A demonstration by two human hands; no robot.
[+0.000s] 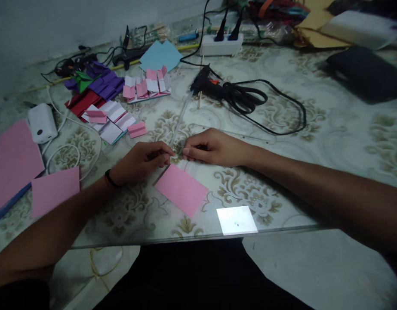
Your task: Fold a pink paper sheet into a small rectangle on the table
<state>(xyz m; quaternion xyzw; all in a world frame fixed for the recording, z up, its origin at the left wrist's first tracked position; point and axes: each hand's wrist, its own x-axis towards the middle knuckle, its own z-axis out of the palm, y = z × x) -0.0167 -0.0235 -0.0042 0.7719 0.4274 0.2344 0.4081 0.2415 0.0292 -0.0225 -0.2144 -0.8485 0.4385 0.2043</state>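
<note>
Over the middle of the table, my left hand (143,161) and my right hand (214,148) face each other with fingertips a short gap apart. Thumb and fingers of the left are pinched together; the right is curled in a similar pinch. Whatever they hold, if anything, is too small to make out. Just below the left fingertips lies a pink paper rectangle (182,189), flat and tilted. A black glue gun (206,84) rests beyond the hands, with a long clear glue stick (182,116) reaching from it toward them.
Folded paper pieces (109,118) in white, pink, red and purple lie at left. Nearby are pink sheets (14,161) and a white device (42,122) with a cable. A power strip (221,44), coiled black cord (246,97) and dark pouch (367,74) lie farther back.
</note>
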